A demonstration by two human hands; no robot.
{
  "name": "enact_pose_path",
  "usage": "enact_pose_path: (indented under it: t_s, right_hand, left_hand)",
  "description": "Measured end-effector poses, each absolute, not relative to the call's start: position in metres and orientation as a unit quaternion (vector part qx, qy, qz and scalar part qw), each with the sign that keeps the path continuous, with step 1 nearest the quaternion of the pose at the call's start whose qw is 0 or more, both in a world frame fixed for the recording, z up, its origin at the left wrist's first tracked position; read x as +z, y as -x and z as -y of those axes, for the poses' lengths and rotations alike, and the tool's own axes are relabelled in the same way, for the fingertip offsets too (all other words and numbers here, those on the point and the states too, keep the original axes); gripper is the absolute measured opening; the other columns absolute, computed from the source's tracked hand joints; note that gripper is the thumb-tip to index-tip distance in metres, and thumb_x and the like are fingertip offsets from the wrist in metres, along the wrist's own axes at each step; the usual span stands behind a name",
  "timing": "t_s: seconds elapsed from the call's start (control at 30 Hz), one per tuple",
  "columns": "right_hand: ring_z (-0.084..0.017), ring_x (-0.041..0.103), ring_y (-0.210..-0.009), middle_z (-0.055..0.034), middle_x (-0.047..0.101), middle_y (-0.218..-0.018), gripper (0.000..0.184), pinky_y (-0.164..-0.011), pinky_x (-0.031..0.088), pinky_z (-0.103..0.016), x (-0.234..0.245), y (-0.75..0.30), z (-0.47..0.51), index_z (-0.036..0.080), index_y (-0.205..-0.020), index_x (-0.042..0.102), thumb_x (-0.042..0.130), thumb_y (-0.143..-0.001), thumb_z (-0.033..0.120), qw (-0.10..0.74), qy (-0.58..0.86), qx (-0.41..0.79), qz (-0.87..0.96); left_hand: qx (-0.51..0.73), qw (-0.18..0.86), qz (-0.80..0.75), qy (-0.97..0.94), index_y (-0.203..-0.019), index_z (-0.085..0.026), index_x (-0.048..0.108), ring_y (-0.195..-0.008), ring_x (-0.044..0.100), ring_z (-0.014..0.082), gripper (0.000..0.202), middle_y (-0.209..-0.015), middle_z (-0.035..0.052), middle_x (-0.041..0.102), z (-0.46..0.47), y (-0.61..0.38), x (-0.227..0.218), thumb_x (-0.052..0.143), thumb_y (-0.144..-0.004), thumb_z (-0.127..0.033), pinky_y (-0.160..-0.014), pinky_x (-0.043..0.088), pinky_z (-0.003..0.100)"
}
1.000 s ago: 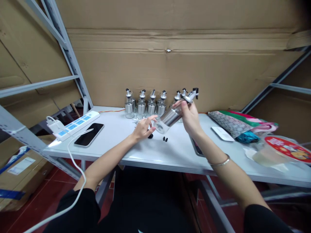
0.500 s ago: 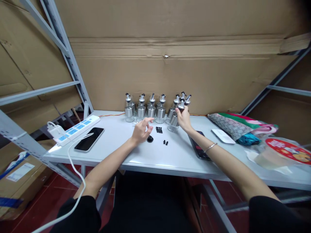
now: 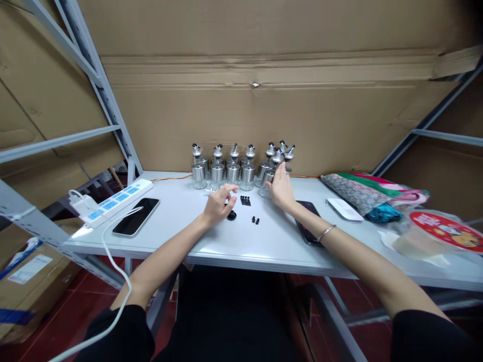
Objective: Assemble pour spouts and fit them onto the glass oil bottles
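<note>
Several glass-and-steel dispenser bottles [image 3: 233, 168] with pour spouts stand in a row at the back of the white table [image 3: 181, 226]. My right hand [image 3: 281, 188] is open, fingers stretched beside the front bottle [image 3: 269, 176] of the right-hand cluster, holding nothing. My left hand [image 3: 219, 203] hovers over the table with fingers loosely curled and apart, just above a small black round cap [image 3: 231, 215]. Small black plugs [image 3: 245, 200] and two more black plugs [image 3: 255, 220] lie between my hands.
A blue-and-white power strip [image 3: 116, 197] and a black phone [image 3: 136, 216] lie at the left, with a white cable [image 3: 113, 251] running off the edge. Another phone [image 3: 307, 229], a white flat device [image 3: 344, 208], patterned fabric [image 3: 362, 193] and a plastic container [image 3: 433, 236] sit at the right. Cardboard backs the table.
My right hand stood the tilted bottle upright in the right-hand cluster, then let go and opened beside it. My left hand stayed near the black cap.
</note>
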State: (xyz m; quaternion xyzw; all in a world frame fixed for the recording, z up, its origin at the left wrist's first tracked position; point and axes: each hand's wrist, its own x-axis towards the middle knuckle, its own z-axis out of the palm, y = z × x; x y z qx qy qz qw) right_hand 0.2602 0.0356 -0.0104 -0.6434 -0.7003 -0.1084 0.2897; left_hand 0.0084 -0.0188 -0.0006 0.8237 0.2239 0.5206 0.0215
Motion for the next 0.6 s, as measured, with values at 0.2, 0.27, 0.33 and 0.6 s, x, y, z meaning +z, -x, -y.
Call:
enact_pose_path:
  t_s: [0.2,0.27,0.33,0.6]
  right_hand:
    - [-0.027,0.01,-0.143,-0.0286,0.006,-0.152,0.065,-0.114,0.023,-0.043,-0.005,-0.265,-0.043,-0.009,-0.144,0.009,0.025,-0.084,0.008,0.268,0.63,-0.058,0.727]
    - [-0.026,0.011,-0.143,-0.027,0.008,-0.152,0.065,-0.114,0.021,-0.042,-0.002,-0.263,-0.046,-0.009,-0.144,0.011,0.024,-0.082,0.005,0.26,0.639,-0.053,0.722]
    - [-0.026,0.011,-0.143,-0.0256,0.01,-0.153,0.065,-0.114,0.021,-0.043,0.0,-0.259,-0.05,-0.008,-0.144,0.013,0.023,-0.082,0.004,0.258,0.649,-0.055,0.714]
    - [-0.027,0.016,-0.142,-0.0238,0.019,-0.151,0.064,-0.114,0.022,-0.047,0.007,-0.254,-0.051,-0.001,-0.143,0.021,0.032,-0.082,0.012,0.364,0.621,-0.08,0.69]
  left_hand:
    - [0.514,0.019,-0.223,-0.828,-0.109,-0.018,0.05,-0.062,0.053,0.0089,0.027,-0.091,0.003,0.061,0.019,-0.008,0.0,0.035,-0.093,-0.032,-0.067,0.044,0.024]
    - [0.515,0.017,-0.22,-0.828,-0.109,-0.018,0.05,-0.062,0.053,0.0085,0.026,-0.091,0.0027,0.061,0.019,-0.008,0.0,0.036,-0.093,-0.032,-0.066,0.044,0.023]
    - [0.52,0.013,-0.217,-0.826,-0.111,-0.018,0.049,-0.061,0.053,0.0081,0.026,-0.091,0.0025,0.06,0.018,-0.008,0.0,0.036,-0.093,-0.032,-0.065,0.044,0.023]
    - [0.529,-0.015,-0.211,-0.822,-0.113,-0.019,0.046,-0.061,0.053,0.0077,0.025,-0.095,0.0031,0.06,0.017,-0.006,0.002,0.037,-0.093,-0.03,-0.063,0.045,0.022]
